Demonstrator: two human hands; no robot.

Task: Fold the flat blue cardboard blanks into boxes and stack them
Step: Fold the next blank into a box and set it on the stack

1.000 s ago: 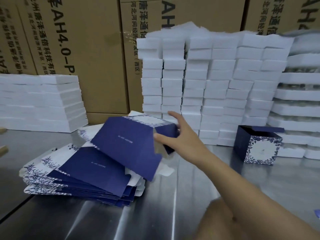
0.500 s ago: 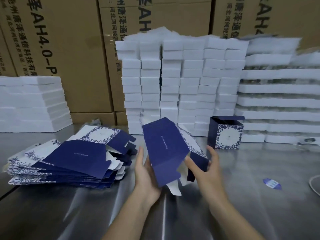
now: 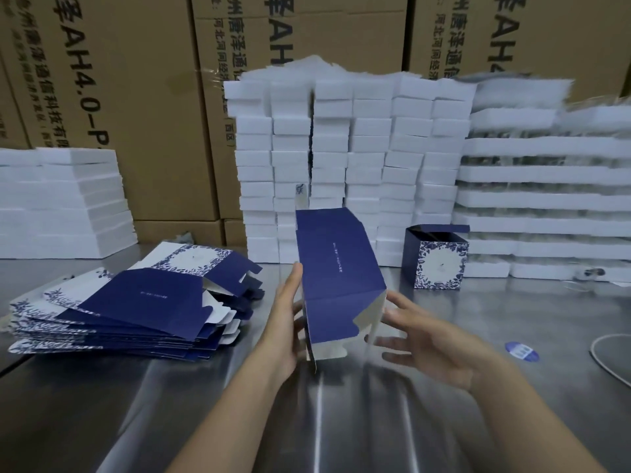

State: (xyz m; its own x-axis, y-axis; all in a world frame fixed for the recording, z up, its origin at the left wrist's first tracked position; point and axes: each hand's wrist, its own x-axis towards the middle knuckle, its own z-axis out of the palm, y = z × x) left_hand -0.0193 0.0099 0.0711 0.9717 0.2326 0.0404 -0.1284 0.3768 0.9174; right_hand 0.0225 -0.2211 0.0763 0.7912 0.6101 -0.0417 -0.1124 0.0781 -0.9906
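Behind it all are brown cartons (image 3: 136,97) and white foam stacks (image 3: 341,148), plus a blue sticker (image 3: 521,351) and white cable (image 3: 611,367) on the steel tabletop (image 3: 341,421).

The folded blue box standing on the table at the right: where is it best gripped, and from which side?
Take the folded box by its two side walls near the open top, probably with the right hand from above. It stands upright, top open, and white foam stacks stand close behind it.
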